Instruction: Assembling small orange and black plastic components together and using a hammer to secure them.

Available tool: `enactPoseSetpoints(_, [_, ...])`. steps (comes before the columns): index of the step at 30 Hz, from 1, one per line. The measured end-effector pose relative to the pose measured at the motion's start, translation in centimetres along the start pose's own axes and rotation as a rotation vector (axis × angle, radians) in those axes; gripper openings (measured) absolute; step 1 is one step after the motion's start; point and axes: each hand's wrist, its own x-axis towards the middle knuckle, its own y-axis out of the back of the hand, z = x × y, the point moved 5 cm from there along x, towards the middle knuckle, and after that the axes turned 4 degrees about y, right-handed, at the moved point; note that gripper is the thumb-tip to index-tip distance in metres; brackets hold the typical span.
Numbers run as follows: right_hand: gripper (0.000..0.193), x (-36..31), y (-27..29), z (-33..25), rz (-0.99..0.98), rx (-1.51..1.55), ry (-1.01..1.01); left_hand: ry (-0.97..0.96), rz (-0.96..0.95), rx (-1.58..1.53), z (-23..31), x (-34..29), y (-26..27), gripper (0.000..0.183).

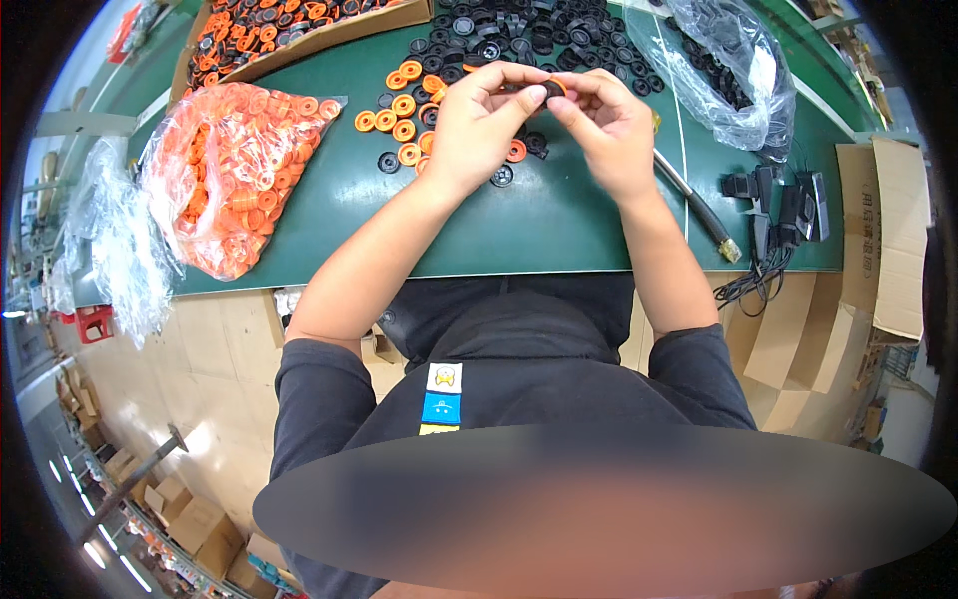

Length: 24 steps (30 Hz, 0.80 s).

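Observation:
Above the table's middle, my left hand (pixel 473 128) and my right hand (pixel 617 135) come together, fingertips pinching a small round wheel-like piece (pixel 555 88) with black and orange parts. Both hands are closed on it, and the fingers hide some of it. Loose orange rings (pixel 404 104) lie just left of my left hand. Beyond my fingers spreads a heap of black wheel-like discs (pixel 519 28). A few black and orange pieces, including a black disc (pixel 502 176), rest on the green table (pixel 559 235) beneath and between my hands.
A clear bag of orange rings (pixel 239 180) stands left, below a cardboard box (pixel 329 45) of black-and-orange pieces. At right are a clear bag of black parts (pixel 733 75), a rod with a dark grip (pixel 704 210), and black adapters with cables (pixel 788 210). Cardboard (pixel 858 230) flanks the table.

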Motion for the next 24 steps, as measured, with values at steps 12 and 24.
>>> enactPoseSetpoints(12, [0.038, -0.1, -0.7, -1.6, -0.057, -0.219, 0.107, 0.078, -0.034, -0.017, 0.0, 0.0, 0.3, 0.031])
enactPoseSetpoints(24, [0.034, 0.2, -0.3, -1.9, -0.103, -0.297, 0.127, 0.067, -0.079, 0.101, -0.4, 0.4, 0.4, 0.031])
